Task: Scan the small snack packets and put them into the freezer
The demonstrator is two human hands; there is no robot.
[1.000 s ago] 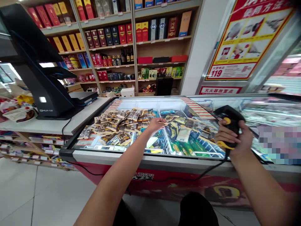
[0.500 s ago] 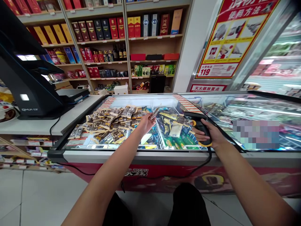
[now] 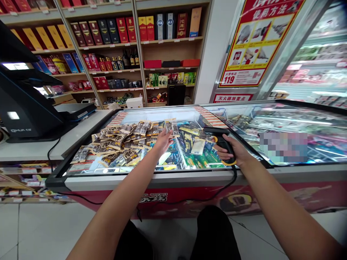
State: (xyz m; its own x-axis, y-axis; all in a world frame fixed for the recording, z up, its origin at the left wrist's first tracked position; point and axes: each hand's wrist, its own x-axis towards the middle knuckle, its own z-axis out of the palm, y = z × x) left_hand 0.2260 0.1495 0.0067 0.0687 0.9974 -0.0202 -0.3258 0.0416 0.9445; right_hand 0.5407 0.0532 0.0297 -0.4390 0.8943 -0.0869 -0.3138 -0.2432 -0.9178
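Observation:
A small clear-and-tan snack packet (image 3: 171, 125) is pinched in my left hand (image 3: 163, 141), its flat face turned toward me above the freezer's glass top. Wrapped round the grip of a black and yellow barcode scanner (image 3: 226, 147) is my right hand (image 3: 236, 150); the scanner's head points left, toward the packet. Its black cable hangs down over the freezer's front edge. On the glass to the left lies a heap of similar brown snack packets (image 3: 119, 141). Ice-cream packages (image 3: 207, 159) show in wire baskets under the glass.
The chest freezer (image 3: 189, 177) spans the width before me. On the left, a counter (image 3: 35, 146) carries a black checkout machine (image 3: 24, 104). Shelves (image 3: 108, 47) of boxed bottles stand behind. A red and yellow poster (image 3: 252, 47) hangs on the back right.
My left hand has turned the packet from nearly edge-on to face-on. The view has shifted slightly, and the scanner stays in my right hand.

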